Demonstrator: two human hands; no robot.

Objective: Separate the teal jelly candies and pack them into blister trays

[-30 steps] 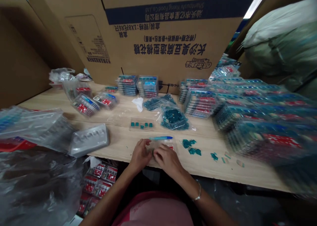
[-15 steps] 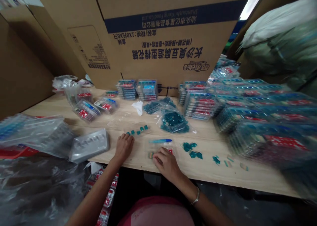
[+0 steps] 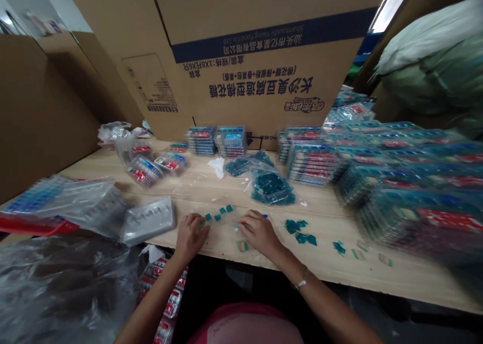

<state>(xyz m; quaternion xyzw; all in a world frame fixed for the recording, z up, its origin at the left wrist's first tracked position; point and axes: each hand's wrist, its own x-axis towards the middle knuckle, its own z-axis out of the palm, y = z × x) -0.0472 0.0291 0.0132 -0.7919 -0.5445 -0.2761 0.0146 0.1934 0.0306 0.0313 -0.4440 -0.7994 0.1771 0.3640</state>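
My left hand [image 3: 191, 236] is at the left end of a shallow clear plastic tray [image 3: 222, 225] that has several small teal packets [image 3: 218, 217] in it. Its fingers and thumb are bent around that end. My right hand [image 3: 260, 233] reaches over a second clear tray beside it, fingertips pinched close together; what they hold, if anything, is hidden. A striped candy piece [image 3: 242, 245] sits in this tray below the fingers. Behind the hand, only the ends of a blue pen [image 3: 265, 216] show.
Loose teal packets [image 3: 301, 232] and striped pieces [image 3: 358, 254] lie to the right. A bag of teal packets [image 3: 272, 185] rests behind. Stacks of filled packs [image 3: 313, 165] line the right and back; a grey moulded tray [image 3: 149, 221] sits left. A cardboard box [image 3: 241, 107] stands behind.
My right hand has moved up and away over the second tray, uncovering the striped piece and covering most of the pen. My left thumb now shows beside the fingers. The view has shifted slightly.
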